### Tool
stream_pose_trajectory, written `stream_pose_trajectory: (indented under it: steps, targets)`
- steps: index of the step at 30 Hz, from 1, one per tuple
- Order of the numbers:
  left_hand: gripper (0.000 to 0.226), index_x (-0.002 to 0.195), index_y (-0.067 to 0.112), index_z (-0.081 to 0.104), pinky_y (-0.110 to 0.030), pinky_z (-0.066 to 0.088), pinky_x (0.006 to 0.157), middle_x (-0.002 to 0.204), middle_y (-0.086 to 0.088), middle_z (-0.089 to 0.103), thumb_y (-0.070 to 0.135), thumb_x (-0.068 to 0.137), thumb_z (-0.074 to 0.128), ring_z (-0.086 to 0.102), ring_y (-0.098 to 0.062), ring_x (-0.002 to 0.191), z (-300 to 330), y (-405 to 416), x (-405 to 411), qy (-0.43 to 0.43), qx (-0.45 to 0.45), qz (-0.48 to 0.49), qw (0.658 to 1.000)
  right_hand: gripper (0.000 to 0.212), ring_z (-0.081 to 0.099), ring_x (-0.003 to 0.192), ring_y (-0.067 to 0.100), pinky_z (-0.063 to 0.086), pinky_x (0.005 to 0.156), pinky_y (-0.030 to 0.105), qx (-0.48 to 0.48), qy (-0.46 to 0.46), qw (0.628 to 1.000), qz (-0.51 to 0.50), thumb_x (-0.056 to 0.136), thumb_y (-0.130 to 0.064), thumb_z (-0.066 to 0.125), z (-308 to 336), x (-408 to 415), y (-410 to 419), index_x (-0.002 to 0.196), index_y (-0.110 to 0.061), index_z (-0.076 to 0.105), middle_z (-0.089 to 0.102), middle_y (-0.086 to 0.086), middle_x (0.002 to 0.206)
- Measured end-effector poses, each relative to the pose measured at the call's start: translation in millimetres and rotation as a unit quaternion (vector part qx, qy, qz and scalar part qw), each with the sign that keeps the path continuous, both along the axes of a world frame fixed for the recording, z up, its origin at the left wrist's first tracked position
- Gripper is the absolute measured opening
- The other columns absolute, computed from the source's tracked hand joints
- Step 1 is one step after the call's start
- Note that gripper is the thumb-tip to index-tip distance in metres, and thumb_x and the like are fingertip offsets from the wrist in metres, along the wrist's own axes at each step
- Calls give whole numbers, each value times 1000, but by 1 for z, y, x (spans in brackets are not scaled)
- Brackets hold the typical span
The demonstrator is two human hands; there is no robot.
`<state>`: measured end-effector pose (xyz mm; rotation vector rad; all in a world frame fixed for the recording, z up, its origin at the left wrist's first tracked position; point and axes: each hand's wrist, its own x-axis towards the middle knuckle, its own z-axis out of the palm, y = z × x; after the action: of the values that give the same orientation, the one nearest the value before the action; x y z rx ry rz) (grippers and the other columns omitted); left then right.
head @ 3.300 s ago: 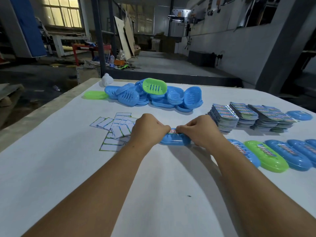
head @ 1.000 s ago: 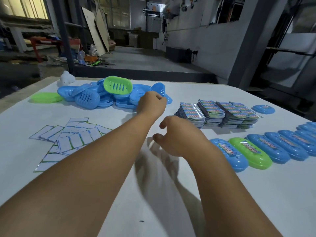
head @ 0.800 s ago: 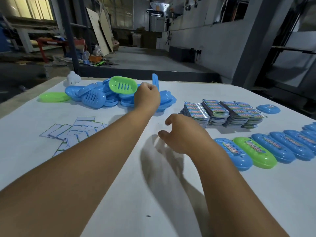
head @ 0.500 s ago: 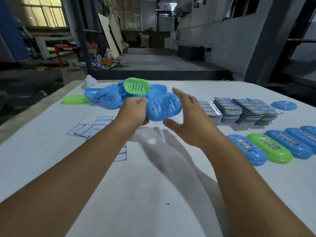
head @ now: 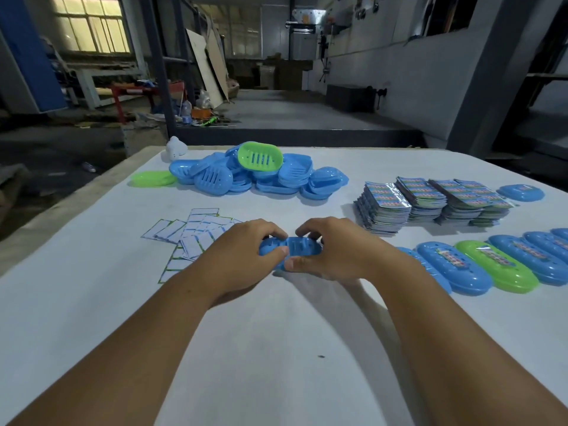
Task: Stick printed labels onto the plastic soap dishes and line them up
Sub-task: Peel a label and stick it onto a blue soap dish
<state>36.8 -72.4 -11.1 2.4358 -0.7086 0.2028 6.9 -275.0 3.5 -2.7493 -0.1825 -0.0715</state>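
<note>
White sheeting is covering the table I am working at, and everything is lying on it. Furthest from me, a heap of unlabelled soap dishes is sitting near the far edge, mostly blue with one green dish perched slot-side up on top and another green one lying just left of the heap. To my right, stacks of printed labels are standing side by side; their print is colourful but too small for me to read. In front of those, a row of labelled dishes is running off to the right, blue apart from one green, each touching its neighbour and wearing a label strip along its top. One more blue labelled dish is lying alone beyond the stacks. Left of my hands, loose white backing slips with green edges are lying scattered and overlapping. Between my hands, I am holding a blue soap dish low over the table, slotted face up. My left hand is curling round its left end, thumb on the near side; my right hand is gripping the right end likewise.
</note>
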Motion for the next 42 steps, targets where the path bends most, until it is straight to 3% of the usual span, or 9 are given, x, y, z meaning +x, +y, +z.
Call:
stream_pose_trajectory:
  steps: [3,6,9,15,21,30,35,39,42]
  targets:
    - [24,114,33,67,-8,36,75,111,18,63,37,91,66,55,0,96,1,0,2,-12,6,-12,1000,77,61,107,12,42,81,27,37,-55,997,-49,66,-82,64,9,3,-11,127,-35,62,63,-12,128]
    - [25,117,35,63,-10,36,76,108,21,59,37,91,63,53,1,97,1,2,1,-11,12,-24,1000,48,56,117,29,42,93,34,27,-192,965,-178,90,-50,64,17,10,-32,129,-21,63,64,4,128]
    - [28,119,34,62,-20,39,83,110,17,59,35,91,60,50,-3,104,-1,1,1,-32,34,-29,998,33,52,113,38,35,98,40,-33,-187,942,-277,95,-31,56,17,15,-49,117,-8,64,65,17,121]
    - [18,107,23,69,-29,43,91,107,8,64,28,95,57,52,-11,103,-3,-8,-1,-118,-3,-31,993,20,56,91,39,35,65,32,-3,-175,924,-339,90,-9,48,10,19,-60,77,-7,63,63,15,81]
    - [9,95,16,70,-28,42,84,93,5,65,19,93,62,55,-14,91,-2,-15,-4,-157,-53,-30,986,20,45,64,35,21,48,29,5,-196,905,-377,84,-4,48,16,18,-62,65,-9,51,47,11,62]
    - [5,91,16,70,-16,40,75,87,8,63,14,90,65,54,-7,83,-1,-16,-6,-164,-83,-29,983,17,52,74,39,32,59,33,-7,-227,903,-366,88,-4,48,18,20,-64,79,-3,62,58,17,76]
    - [4,88,19,69,-8,39,69,85,11,63,16,90,66,56,-6,80,-2,-17,-5,-163,-85,-26,983,46,52,85,37,34,66,36,3,-255,895,-366,89,4,47,16,20,-65,133,-8,54,68,21,102]
    - [4,87,20,69,-13,43,68,85,11,62,18,90,66,58,-7,78,-1,-16,-5,-166,-86,-28,982,33,59,93,39,42,67,37,25,-252,898,-360,87,0,54,14,21,-66,119,-6,62,69,18,104]
    - [5,86,20,68,-20,47,69,84,10,63,18,89,66,60,-8,77,-2,-16,-5,-159,-92,-23,983,32,62,102,35,50,80,38,58,-248,900,-354,86,-7,58,17,19,-67,116,-13,68,73,10,106]
